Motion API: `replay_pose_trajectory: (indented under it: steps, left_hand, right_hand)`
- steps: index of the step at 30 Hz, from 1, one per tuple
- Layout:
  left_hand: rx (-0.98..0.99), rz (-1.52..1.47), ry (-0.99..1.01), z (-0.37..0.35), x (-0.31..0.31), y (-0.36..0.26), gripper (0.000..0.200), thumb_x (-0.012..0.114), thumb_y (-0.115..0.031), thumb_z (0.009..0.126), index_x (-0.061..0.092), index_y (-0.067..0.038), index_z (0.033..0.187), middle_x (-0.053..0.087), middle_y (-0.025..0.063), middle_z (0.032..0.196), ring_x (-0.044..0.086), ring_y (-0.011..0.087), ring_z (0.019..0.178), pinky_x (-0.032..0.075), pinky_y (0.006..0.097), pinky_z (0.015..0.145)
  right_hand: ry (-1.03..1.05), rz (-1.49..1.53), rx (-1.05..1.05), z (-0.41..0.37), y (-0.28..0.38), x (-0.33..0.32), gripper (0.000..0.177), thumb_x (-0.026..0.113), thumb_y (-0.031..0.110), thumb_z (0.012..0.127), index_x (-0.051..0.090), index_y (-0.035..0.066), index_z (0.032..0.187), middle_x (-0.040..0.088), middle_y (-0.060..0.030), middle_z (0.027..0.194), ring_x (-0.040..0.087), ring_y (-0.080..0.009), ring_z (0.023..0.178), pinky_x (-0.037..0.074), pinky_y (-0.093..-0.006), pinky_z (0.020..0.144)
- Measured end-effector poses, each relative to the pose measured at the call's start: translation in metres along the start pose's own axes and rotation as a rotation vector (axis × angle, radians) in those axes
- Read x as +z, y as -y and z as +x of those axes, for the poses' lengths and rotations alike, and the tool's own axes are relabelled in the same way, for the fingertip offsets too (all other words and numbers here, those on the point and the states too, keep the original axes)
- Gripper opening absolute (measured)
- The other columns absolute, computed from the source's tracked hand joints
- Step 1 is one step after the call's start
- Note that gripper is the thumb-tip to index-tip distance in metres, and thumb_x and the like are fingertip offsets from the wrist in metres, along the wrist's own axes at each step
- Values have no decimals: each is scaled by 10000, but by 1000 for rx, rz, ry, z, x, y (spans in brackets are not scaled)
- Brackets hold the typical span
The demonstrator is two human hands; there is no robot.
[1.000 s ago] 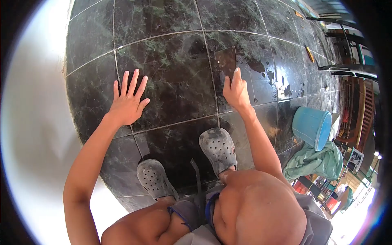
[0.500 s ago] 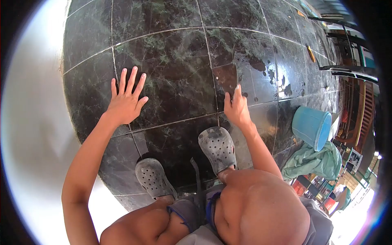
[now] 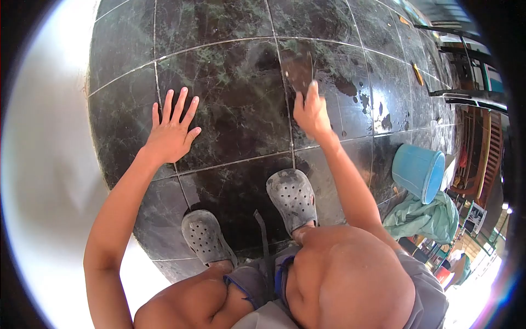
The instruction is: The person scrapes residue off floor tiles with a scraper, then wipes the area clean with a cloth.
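Scraper (image 3: pixel 298 70) has moved forward, gripped by the right hand (image 3: pixel 313 116); the left hand (image 3: pixel 169 141) spreads on tile (image 3: pixel 235 115), likely bracing.

My right hand (image 3: pixel 312 114) has pushed the scraper (image 3: pixel 298 71) back up the frame, after drawing it lower half a second ago. Its blade now sits nearer the grout line (image 3: pixel 318 39) at upper center than in either earlier view, and it has blurred.
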State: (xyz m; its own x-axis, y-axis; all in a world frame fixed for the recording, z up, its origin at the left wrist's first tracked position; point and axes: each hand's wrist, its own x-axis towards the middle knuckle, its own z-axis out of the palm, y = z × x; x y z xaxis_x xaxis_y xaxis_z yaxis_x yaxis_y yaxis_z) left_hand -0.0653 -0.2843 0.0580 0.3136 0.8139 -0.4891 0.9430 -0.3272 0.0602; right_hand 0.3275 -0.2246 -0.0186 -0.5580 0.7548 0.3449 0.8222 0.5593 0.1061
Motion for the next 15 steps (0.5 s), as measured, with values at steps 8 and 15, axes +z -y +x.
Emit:
replay_pose_trajectory:
  steps: [8, 15]
  left_hand:
    - [22, 5, 2, 1, 1, 1, 694, 315, -468, 1127, 96, -153, 1706, -31, 159, 1770, -44, 454, 1612, 66, 711, 1239]
    - [12, 22, 5, 0, 1, 0, 691, 308, -471, 1130, 77, -171, 1708, -51, 143, 1771, -47, 443, 1614, 70, 695, 1251]
  right_hand:
    - [389, 519, 567, -114, 72, -127, 503, 628, 59, 974, 385, -237, 1300, 594, -309, 610, 630, -504, 545, 502, -566, 486]
    - [265, 426, 510, -42, 41, -71, 487, 589, 124, 1004, 371, -127, 1360, 615, -326, 623, 632, -536, 571, 536, -609, 527]
